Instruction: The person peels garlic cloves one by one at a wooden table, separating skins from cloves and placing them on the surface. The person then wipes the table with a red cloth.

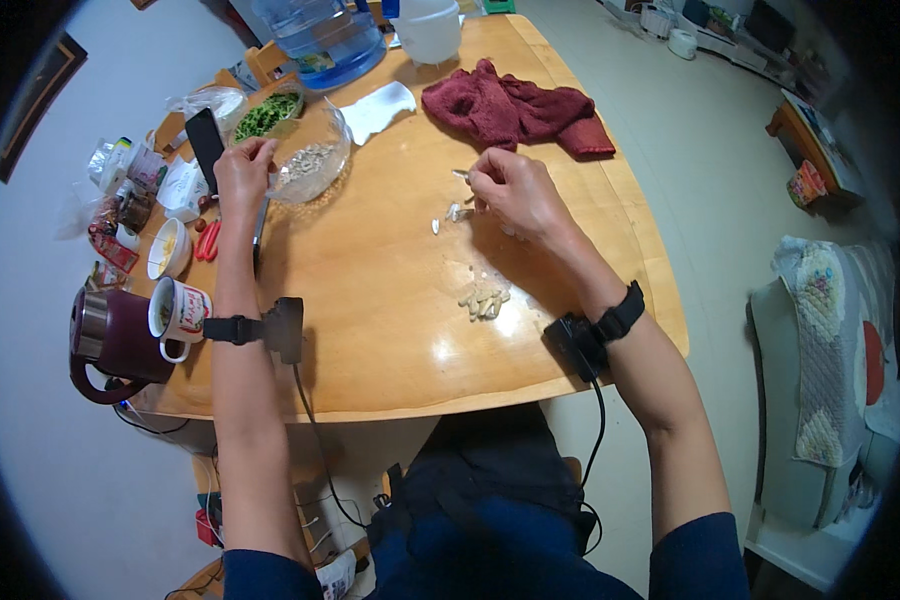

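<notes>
My left hand [246,171] is at the near left rim of a clear bowl [337,156] that contains small greyish-white pieces [306,163]; whether it holds anything is hidden. On the right, my right hand [516,187] has its thumb and fingers pinched on a small silvery piece [461,174] just above the wooden table [360,300]. Several similar pieces [454,213] lie below and left of these fingers, some partly behind the hand. A small pile of pale, elongated pieces [484,303] rests nearer to me. Both wrists wear black straps with boxes and cables.
A crumpled dark red towel [510,109] lies beyond my right hand. Chopped greens [268,115], a phone [205,142], red chillies [208,240], a white bowl [169,249], an enamel mug [189,309] and a kettle [124,337] line the left side. A water bottle [322,41] stands at the back.
</notes>
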Demonstrator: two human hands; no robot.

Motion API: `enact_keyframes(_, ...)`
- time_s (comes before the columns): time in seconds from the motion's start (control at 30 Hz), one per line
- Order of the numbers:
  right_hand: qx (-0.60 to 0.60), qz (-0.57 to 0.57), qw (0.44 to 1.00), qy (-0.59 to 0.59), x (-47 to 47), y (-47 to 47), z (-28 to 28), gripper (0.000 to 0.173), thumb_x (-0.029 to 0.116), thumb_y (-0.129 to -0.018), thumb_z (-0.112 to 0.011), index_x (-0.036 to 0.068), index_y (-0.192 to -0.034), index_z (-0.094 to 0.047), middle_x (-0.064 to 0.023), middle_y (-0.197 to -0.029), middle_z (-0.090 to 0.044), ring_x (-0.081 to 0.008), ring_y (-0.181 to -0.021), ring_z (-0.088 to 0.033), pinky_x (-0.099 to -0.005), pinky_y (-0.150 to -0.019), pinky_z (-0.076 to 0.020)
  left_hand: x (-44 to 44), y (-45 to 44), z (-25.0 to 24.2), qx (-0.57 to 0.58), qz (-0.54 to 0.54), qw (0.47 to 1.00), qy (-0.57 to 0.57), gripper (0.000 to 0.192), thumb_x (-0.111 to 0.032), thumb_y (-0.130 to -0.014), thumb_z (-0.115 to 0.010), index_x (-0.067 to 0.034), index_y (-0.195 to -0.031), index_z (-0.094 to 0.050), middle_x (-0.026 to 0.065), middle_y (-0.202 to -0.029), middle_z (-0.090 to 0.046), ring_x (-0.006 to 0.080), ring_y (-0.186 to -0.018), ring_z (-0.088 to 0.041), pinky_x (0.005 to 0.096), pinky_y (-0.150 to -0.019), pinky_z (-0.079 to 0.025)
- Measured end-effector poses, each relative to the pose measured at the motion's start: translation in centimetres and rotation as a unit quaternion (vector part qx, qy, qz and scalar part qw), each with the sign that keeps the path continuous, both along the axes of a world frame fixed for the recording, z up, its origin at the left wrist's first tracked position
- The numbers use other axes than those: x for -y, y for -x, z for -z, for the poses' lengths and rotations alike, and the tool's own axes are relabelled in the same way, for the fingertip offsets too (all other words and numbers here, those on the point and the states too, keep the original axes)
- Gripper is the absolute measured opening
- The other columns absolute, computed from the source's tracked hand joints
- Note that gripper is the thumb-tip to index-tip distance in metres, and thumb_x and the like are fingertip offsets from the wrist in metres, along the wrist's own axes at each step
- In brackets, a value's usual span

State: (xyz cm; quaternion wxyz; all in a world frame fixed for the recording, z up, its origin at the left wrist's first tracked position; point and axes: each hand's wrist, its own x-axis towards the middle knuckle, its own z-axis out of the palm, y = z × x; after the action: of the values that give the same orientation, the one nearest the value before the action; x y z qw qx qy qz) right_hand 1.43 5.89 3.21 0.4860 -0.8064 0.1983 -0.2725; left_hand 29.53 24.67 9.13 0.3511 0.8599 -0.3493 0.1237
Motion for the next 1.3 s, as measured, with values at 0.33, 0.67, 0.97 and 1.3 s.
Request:
enact_keyframes(0.33,-0.049,-0.027,0.998,-0.005,0.7,0.2,-0.1,0.021,0.017,-0.083,-0.055,-0.003,-0.086,-0.062,-0.0134,-0.071,-0.065,-0.0190,-0.061,-0.062,-0.0329,-0.059,-0.0485,1.0,18.2,2.7,-0.083,0.444,0.872,-0.189,0.014,-0.005,-0.079,-0.065,0.000,-0.091,-0.062,0.0134,-0.076,-0.064,0.0229,-0.067,-0.062,0.0330,-0.063,-0.050)
enact_keyframes(0.67,-0.041,-0.055,0.995,0.075,0.8,0.0,0.6,0.020,0.016,-0.082,-0.059,0.000,-0.093,-0.063,-0.0137,-0.081,-0.066,-0.0228,-0.076,-0.064,-0.0336,-0.069,-0.0504,0.9,21.6,3.9,0.026,0.415,0.878,-0.237,0.010,-0.004,-0.074,-0.063,0.001,-0.080,-0.055,0.0187,-0.078,-0.058,0.0364,-0.075,-0.059,0.0396,-0.066,-0.048)
enact_keyframes(0.97,0.020,-0.185,0.974,-0.128,0.6,-0.6,0.6,0.025,0.024,-0.089,-0.054,0.002,-0.088,-0.065,-0.0059,-0.078,-0.067,-0.0128,-0.063,-0.059,-0.0282,-0.060,-0.0497,3.9,18.2,1.8,-0.223,0.325,0.917,-0.067,0.008,0.002,-0.078,-0.058,-0.003,-0.084,-0.060,-0.0008,-0.076,-0.059,0.0066,-0.068,-0.054,0.0221,-0.062,-0.045)
enact_keyframes(1.3,0.106,-0.224,0.832,-0.497,0.1,-0.1,-0.5,0.026,0.029,-0.090,-0.062,0.007,-0.080,-0.055,0.0018,-0.068,-0.055,-0.0026,-0.052,-0.047,-0.0148,-0.045,-0.0388,6.6,16.8,3.2,-0.388,0.296,0.844,0.221,0.013,-0.004,-0.080,-0.068,0.000,-0.092,-0.064,0.0003,-0.073,-0.062,0.0053,-0.060,-0.054,0.0177,-0.053,-0.043)
